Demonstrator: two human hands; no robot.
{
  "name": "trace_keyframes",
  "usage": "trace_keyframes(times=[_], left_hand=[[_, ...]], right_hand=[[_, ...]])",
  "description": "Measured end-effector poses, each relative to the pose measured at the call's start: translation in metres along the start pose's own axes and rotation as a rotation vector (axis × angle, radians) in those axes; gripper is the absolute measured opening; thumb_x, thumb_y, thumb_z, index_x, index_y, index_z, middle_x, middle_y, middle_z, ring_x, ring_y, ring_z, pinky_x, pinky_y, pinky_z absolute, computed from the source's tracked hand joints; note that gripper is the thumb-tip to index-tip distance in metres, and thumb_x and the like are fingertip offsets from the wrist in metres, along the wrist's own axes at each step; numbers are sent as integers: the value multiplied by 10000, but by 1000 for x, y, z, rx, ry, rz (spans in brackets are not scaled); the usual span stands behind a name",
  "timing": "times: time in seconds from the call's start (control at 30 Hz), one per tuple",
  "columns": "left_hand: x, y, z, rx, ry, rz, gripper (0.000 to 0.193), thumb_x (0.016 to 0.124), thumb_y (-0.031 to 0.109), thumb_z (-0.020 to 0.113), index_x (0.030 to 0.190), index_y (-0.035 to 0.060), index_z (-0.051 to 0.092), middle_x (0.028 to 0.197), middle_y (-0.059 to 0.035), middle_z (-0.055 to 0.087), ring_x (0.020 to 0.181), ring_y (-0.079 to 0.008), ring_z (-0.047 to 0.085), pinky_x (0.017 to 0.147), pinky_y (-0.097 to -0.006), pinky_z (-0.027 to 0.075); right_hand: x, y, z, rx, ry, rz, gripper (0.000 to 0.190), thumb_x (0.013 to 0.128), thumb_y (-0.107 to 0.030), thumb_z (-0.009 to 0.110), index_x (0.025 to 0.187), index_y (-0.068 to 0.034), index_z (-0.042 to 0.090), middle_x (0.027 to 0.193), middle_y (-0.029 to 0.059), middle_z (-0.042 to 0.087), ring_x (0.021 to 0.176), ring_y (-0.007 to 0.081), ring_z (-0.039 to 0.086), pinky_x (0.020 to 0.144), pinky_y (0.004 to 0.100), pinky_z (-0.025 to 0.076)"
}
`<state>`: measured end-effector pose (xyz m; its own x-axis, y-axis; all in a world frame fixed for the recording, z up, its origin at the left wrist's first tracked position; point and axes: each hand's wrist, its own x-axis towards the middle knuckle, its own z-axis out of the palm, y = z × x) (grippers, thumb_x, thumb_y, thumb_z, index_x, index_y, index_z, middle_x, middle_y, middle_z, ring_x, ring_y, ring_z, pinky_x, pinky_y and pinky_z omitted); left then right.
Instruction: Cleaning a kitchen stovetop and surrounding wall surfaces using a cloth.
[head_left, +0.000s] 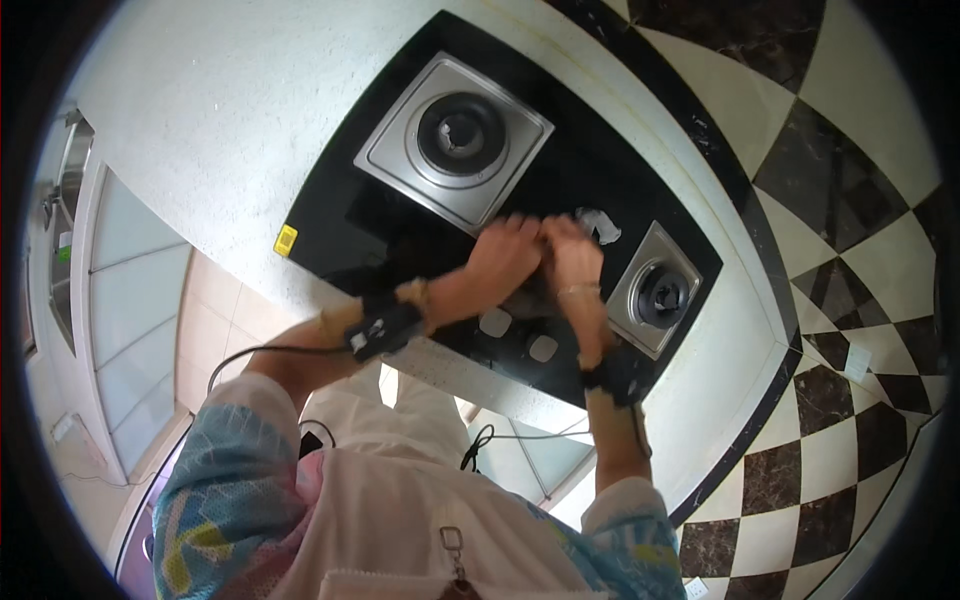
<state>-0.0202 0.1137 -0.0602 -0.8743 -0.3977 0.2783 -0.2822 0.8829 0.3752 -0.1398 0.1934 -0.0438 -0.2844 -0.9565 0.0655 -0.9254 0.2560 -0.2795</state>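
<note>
My left hand (505, 256) and my right hand (571, 251) meet over the middle of a black glass gas cooktop (585, 172). Both are blurred, and their fingertips are close together; whether they hold something small cannot be told. Just beyond my right hand lies a crumpled whitish piece (601, 226), perhaps a wipe or paper. A larger burner (461, 135) in a square steel tray sits up and left of the hands. To the right is a smaller burner (663, 297) in its own tray. Two round control knobs (495, 322) are on the near side, below the hands.
A speckled white countertop (225, 97) surrounds the cooktop. A yellow label (286, 240) sticks to its left corner. Dark devices (386, 330) are strapped to both forearms, with black cables trailing from them. Glass-fronted cabinets (139, 300) stand at the left, and a checkered floor (829, 390) lies at the right.
</note>
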Motion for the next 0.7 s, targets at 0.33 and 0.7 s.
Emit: trace_keyframes(times=[0.33, 0.7], left_hand=[[122, -38, 33, 51, 220, -45, 156, 715, 122, 587, 842, 51, 643, 894, -89, 572, 871, -265, 591, 707, -364, 510], [1, -13, 10, -48, 94, 3, 124, 712, 120, 587, 803, 60, 648, 883, -56, 536, 851, -220, 558, 707, -325, 498]], right_hand=[[94, 56, 8, -164, 282, 106, 137, 852, -108, 459, 919, -115, 578, 982, 81, 576, 858, 308, 599, 695, 429, 506], [8, 0, 12, -144, 79, -17, 163, 725, -129, 612, 871, -135, 541, 873, 53, 529, 844, 266, 565, 680, 400, 487]])
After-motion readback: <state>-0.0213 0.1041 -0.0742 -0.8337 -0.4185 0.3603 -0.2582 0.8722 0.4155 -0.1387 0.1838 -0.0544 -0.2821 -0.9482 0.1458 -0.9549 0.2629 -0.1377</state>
